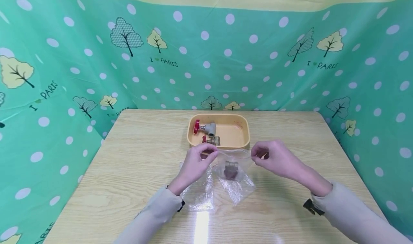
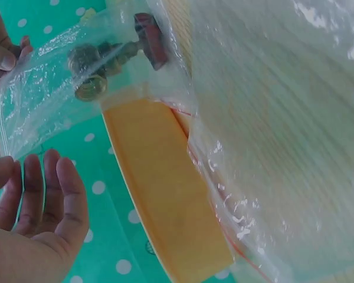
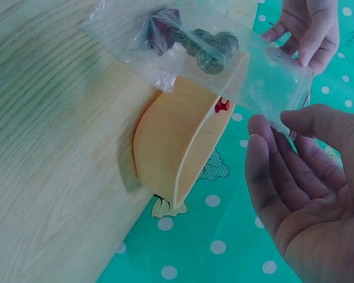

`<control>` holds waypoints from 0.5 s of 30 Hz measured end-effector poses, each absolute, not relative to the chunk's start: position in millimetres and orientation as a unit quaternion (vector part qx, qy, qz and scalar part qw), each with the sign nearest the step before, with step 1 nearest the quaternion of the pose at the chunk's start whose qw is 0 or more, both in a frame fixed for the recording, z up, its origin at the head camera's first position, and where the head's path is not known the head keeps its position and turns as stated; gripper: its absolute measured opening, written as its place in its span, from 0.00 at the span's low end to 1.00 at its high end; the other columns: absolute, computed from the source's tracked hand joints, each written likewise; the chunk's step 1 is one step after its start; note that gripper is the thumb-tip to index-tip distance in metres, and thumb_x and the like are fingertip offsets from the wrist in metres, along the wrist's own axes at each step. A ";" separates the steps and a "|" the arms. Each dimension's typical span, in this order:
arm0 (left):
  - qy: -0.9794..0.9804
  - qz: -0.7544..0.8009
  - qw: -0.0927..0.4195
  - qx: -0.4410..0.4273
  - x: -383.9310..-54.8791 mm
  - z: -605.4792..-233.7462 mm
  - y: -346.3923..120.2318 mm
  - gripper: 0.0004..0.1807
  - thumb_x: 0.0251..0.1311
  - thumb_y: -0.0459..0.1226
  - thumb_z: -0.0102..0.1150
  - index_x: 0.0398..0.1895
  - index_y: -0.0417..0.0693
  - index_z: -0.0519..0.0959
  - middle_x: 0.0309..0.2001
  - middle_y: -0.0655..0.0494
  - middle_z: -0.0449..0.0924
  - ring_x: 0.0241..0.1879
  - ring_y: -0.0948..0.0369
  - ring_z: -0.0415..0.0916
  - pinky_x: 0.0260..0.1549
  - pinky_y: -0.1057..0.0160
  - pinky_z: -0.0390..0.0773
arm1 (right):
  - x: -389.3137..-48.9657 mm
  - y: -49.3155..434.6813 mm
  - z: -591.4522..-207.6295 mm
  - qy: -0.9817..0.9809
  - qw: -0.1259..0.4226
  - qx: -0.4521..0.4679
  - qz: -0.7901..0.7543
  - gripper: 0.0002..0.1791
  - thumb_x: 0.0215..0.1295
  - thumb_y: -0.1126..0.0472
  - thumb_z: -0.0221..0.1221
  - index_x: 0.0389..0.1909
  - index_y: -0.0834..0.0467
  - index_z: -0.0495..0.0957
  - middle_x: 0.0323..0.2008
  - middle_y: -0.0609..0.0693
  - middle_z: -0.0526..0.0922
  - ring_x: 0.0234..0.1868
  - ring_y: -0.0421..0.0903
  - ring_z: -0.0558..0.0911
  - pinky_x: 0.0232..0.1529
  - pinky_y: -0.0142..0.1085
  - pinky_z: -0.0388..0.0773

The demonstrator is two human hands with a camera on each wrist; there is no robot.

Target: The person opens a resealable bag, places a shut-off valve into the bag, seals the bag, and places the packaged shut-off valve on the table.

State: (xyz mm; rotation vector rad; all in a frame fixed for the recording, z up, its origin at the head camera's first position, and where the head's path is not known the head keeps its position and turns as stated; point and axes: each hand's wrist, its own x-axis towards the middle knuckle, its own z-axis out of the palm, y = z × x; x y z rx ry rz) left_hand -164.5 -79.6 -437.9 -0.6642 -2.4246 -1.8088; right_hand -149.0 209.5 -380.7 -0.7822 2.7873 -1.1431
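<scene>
A clear zip bag [image 1: 242, 186] hangs between my two hands over the table. My left hand [image 1: 195, 165] pinches one top corner of it between thumb and fingertip. The opposite corner is pinched by my right hand [image 1: 280, 159]. Inside the bag lies a brass valve [image 2: 103, 59], its dark red handwheel [image 2: 152, 41] toward the bag's bottom. The right wrist view shows my right thumb and fingers [image 3: 315, 121] at the bag's red-lined mouth. A second clear bag [image 1: 199, 192], looking flat, lies on the table beneath my left hand and forearm.
Behind my hands stands a yellow-orange plastic tray [image 1: 230, 127]. It holds a grey valve [image 1: 210, 128] with a red handwheel and a smaller brass valve [image 1: 214, 140]. Light wood table [image 1: 145, 147] surrounds it, and a green dotted curtain [image 1: 206, 57] hangs along the back and sides.
</scene>
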 end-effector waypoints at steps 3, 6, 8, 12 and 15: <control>-0.791 -0.565 0.034 -0.234 -164.5 -437.2 -79.0 0.04 0.69 0.29 0.65 0.44 0.41 0.85 0.41 0.55 0.85 0.38 0.60 0.83 0.41 0.60 0.87 | -148.6 209.1 -382.1 0.896 0.008 -0.253 -0.366 0.09 0.61 0.75 0.68 0.33 0.58 0.85 0.29 0.41 0.85 0.33 0.38 0.85 0.34 0.37 0.85; -0.794 -0.555 0.041 -0.247 -165.1 -436.1 -78.8 0.03 0.69 0.28 0.63 0.42 0.41 0.84 0.40 0.52 0.85 0.37 0.60 0.82 0.40 0.59 0.86 | -148.6 208.1 -381.9 0.897 -0.005 -0.254 -0.362 0.09 0.61 0.76 0.69 0.34 0.58 0.84 0.29 0.41 0.85 0.33 0.38 0.85 0.35 0.37 0.85; -0.794 -0.554 0.038 -0.247 -165.8 -436.2 -79.2 0.03 0.69 0.28 0.63 0.42 0.42 0.83 0.40 0.50 0.84 0.37 0.60 0.81 0.41 0.58 0.87 | -148.9 207.6 -381.5 0.898 -0.012 -0.256 -0.358 0.10 0.61 0.76 0.69 0.35 0.58 0.83 0.30 0.41 0.85 0.33 0.38 0.85 0.35 0.36 0.85; -0.794 -0.554 0.028 -0.248 -166.5 -436.6 -81.0 0.04 0.68 0.28 0.62 0.42 0.43 0.83 0.40 0.49 0.84 0.38 0.59 0.81 0.41 0.54 0.87 | -149.6 207.0 -380.2 0.900 -0.012 -0.257 -0.353 0.10 0.61 0.76 0.69 0.37 0.59 0.83 0.31 0.42 0.85 0.34 0.39 0.85 0.34 0.35 0.85; -0.797 -0.545 0.028 -0.259 -166.8 -436.2 -81.8 0.03 0.70 0.30 0.64 0.43 0.44 0.84 0.40 0.53 0.84 0.38 0.60 0.82 0.41 0.54 0.87 | -149.8 207.2 -379.0 0.901 -0.010 -0.257 -0.349 0.11 0.61 0.76 0.68 0.40 0.60 0.83 0.32 0.43 0.86 0.34 0.38 0.85 0.34 0.37 0.85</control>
